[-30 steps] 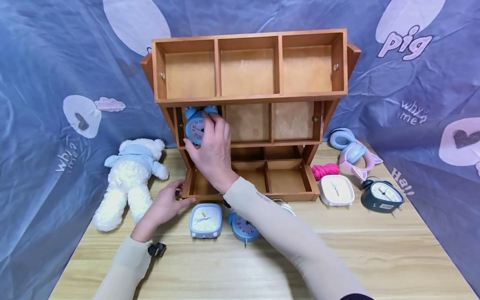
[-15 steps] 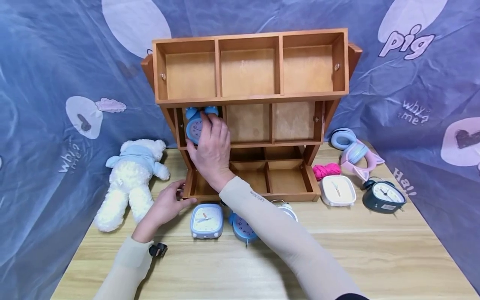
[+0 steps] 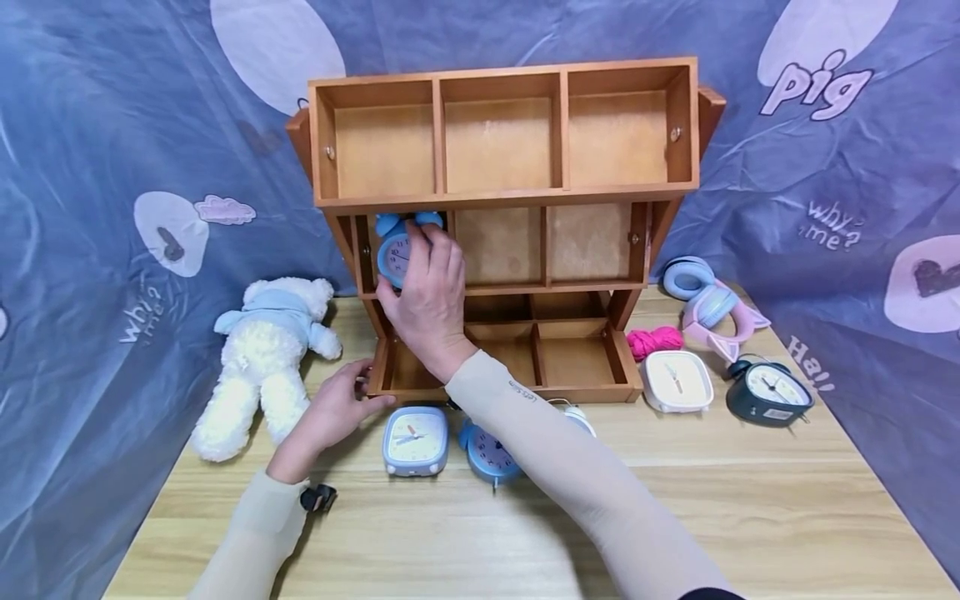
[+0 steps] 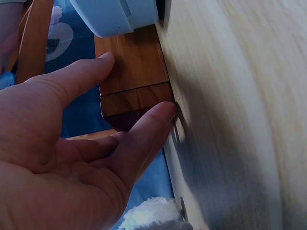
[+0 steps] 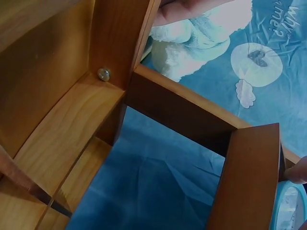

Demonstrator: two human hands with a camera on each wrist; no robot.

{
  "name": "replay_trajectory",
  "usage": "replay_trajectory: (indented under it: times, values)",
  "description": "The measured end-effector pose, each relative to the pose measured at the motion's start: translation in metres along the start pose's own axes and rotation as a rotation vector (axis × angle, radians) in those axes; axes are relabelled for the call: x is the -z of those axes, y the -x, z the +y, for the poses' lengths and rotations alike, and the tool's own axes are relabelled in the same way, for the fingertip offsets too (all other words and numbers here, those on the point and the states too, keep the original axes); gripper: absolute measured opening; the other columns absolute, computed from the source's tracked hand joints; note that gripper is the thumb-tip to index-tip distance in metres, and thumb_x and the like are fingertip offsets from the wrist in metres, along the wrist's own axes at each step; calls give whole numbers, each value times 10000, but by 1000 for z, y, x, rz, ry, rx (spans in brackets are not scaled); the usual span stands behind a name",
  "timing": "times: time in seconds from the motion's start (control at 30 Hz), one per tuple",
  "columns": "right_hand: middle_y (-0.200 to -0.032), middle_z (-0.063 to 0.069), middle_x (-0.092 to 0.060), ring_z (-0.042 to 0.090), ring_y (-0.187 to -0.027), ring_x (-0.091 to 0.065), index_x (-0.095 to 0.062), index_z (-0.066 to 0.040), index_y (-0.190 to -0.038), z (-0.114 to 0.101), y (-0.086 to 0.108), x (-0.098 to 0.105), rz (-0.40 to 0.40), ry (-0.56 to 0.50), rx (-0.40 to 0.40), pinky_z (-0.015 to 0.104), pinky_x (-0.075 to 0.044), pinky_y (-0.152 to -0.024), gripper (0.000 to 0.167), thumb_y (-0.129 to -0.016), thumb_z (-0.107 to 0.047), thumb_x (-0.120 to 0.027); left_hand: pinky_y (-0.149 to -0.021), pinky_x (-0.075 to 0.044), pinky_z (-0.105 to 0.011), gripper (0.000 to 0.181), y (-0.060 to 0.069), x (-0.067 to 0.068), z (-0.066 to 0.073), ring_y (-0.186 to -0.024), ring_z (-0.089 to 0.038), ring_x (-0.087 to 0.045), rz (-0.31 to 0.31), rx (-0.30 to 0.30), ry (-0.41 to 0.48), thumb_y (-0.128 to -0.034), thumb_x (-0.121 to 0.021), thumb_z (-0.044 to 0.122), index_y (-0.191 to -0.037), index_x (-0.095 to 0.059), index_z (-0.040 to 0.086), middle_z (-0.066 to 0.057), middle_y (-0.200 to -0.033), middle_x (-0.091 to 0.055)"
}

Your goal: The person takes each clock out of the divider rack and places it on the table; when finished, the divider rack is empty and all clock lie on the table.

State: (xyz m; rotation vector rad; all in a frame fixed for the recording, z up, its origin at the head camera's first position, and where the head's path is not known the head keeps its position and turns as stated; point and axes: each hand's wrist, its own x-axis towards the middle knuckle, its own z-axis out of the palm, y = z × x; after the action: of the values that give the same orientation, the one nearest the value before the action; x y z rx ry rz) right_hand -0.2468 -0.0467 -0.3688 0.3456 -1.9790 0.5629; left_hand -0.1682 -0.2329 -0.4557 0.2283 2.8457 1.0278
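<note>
In the head view my right hand (image 3: 431, 300) grips a blue twin-bell alarm clock (image 3: 391, 252) by its side. This clock stands in the left compartment of the middle tier of a wooden shelf (image 3: 502, 197). The hand covers its right part; only its blue rim and a bit of dial enter the right wrist view. My left hand (image 3: 335, 410) holds the front left corner of the lowest tier. In the left wrist view, the thumb lies on the wooden front (image 4: 134, 62) and a forefinger reaches round the corner at table level.
Before the shelf are a square blue-rimmed clock (image 3: 415, 442), another blue twin-bell clock (image 3: 487, 454) and a partly hidden white clock (image 3: 577, 417). A white plush bear (image 3: 258, 358) lies left. On the right are pink yarn (image 3: 655, 341), a white clock (image 3: 677, 381), a dark clock (image 3: 768, 392) and headphones (image 3: 708, 304).
Hardly anything differs. The right hand stays on the blue alarm clock in the same compartment, with a slight shift of the fingers; the left hand keeps its place and the view drifts a little.
</note>
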Motion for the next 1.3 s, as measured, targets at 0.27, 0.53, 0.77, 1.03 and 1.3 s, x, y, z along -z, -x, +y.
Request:
replay_trajectory:
  times: [0.27,0.53,0.77,1.03,1.3]
  values:
    - [-1449,201,-589,349,-1334,-544,-593,-2,-1490,2,-4,8,11,-44,-6,452,-511,-1180,786,-877,-354,-937,-1050,-594,-575,793,-1,-1,0,-1252,-406,-716,1,0,-6,-1036,-836,318,-1628,-475,-66,-264,-1430,-704]
    - [-1450,198,-587,352,-1333,-543,-574,-1,-1505,1,-8,18,-9,-97,-2,460,-510,-1173,808,-866,-330,-941,-1030,-598,-560,782,-1,-1,0,-1231,-388,-717,-3,0,0,-1035,-839,318,-1623,-484,-56,-251,-1408,-712]
    - [-1471,201,-572,359,-1344,-531,-566,11,-1512,0,-9,28,-36,-146,14,464,-499,-1158,817,-876,-334,-944,-1023,-603,-551,786,-1,0,0,-1234,-383,-714,-13,2,10,-1039,-833,326,-1628,-477,-55,-251,-1424,-704]
    - [-1487,191,-580,359,-1359,-529,-578,9,-1503,1,-6,37,-53,-159,18,465,-507,-1131,815,-859,-314,-959,-1022,-607,-552,790,0,-1,1,-1244,-391,-713,-15,8,7,-1037,-834,335,-1627,-480,-53,-258,-1437,-698]
    - [-1484,184,-576,353,-1364,-525,-585,9,-1506,1,-4,46,-79,-176,13,462,-502,-1127,773,-895,-330,-917,-1036,-601,-551,797,1,0,2,-1241,-380,-715,-8,11,1,-1030,-842,337,-1629,-482,-45,-247,-1420,-711]
